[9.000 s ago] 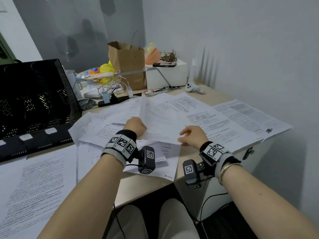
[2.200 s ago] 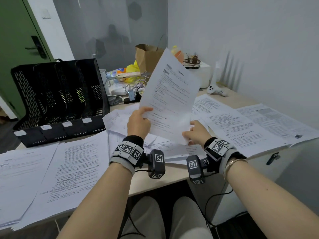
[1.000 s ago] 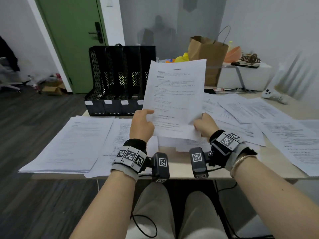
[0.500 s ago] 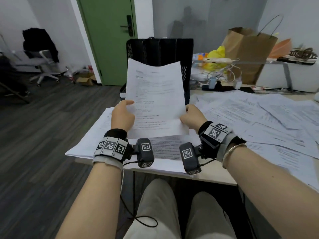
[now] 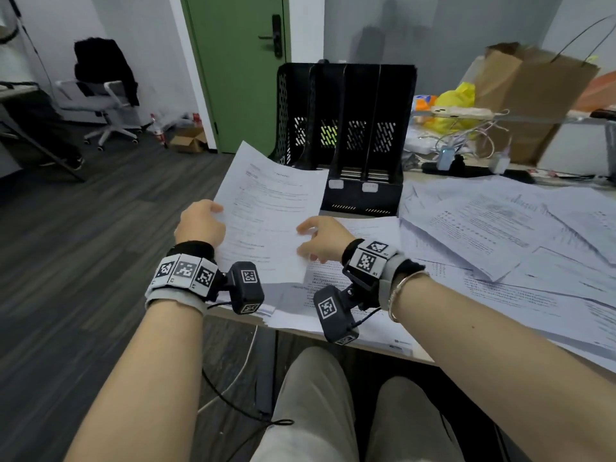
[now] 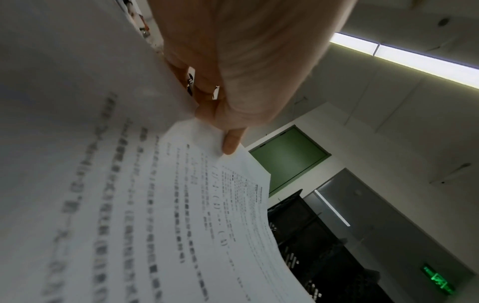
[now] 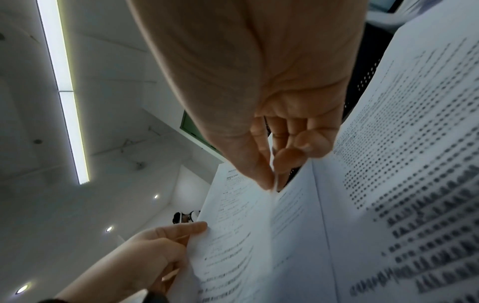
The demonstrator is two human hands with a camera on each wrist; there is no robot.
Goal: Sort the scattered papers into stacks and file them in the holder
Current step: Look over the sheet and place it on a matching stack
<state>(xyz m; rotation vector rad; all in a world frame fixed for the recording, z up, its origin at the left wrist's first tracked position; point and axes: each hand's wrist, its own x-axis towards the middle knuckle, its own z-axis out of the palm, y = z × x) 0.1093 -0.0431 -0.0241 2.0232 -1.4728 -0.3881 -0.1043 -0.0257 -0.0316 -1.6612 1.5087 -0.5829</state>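
I hold one printed sheet [image 5: 270, 215] tilted low over the desk's left end. My left hand [image 5: 213, 211] grips its left edge, thumb on top [image 6: 230, 143]. My right hand [image 5: 301, 240] pinches the right edge between thumb and forefinger [image 7: 272, 182]. Under the sheet lies a stack of printed papers [image 5: 340, 288] at the front edge of the desk. The black mesh file holder [image 5: 346, 128] stands upright just behind the sheet, its slots showing no paper. More papers [image 5: 500, 235] lie scattered over the desk to the right.
A brown paper bag [image 5: 533, 95], a yellow bag [image 5: 456, 101] and tangled cables [image 5: 466, 145] crowd the back right of the desk. Left of the desk are dark floor, a white office chair [image 5: 100, 105] and a green door [image 5: 236, 61].
Both hands carried the sheet from the right of the desk to the left end and have lowered it from upright to a low tilt over the stack. My view turned left with it.
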